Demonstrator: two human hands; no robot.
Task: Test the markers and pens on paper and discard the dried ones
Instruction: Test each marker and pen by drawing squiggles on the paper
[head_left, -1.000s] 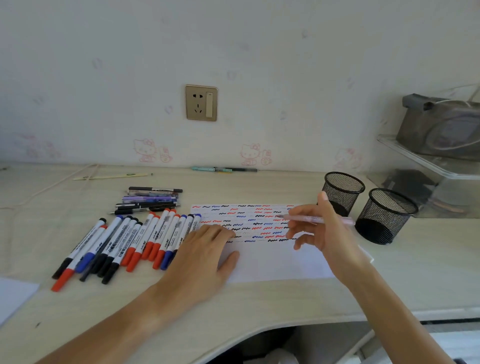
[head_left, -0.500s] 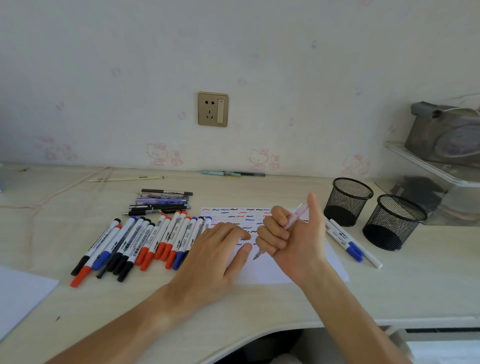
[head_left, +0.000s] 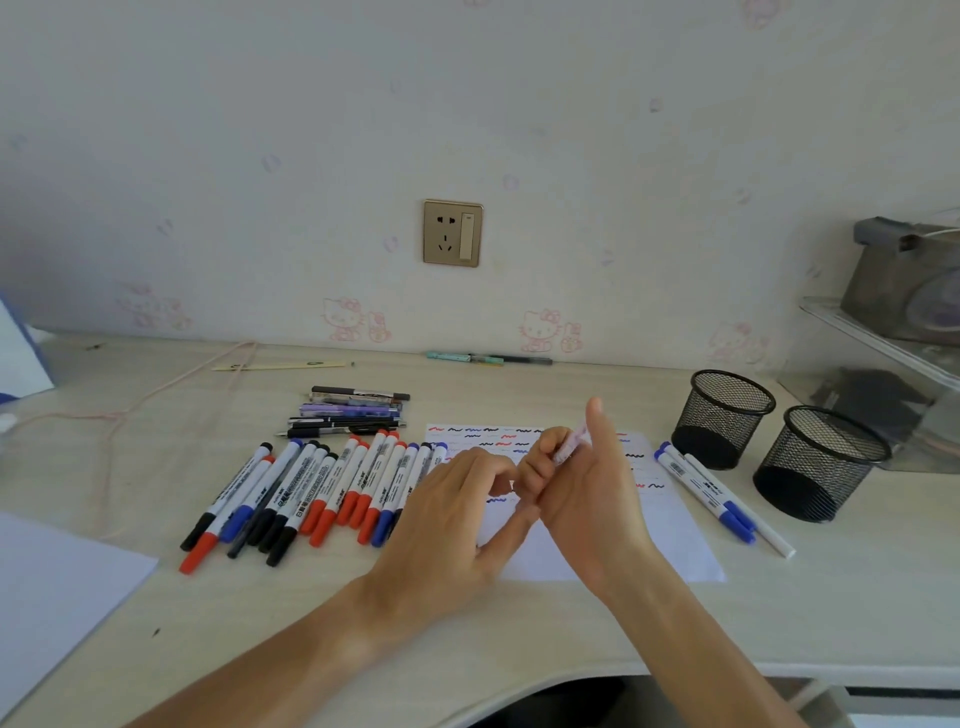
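Lifted off the scribbled white paper sheet, left hand pinches toward the pale pink pen gripped by right hand; a fumbled cap could drop.

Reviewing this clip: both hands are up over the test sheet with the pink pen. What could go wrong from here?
1. The right hand holds the pink pen while the left hand reaches its lower end; if a cap is being pulled, the tip might streak a finger or the paper.
2. The marker row lies beside the left wrist; a sweep could scatter it.
3. The three markers near the mesh cups could get mixed with tested ones.
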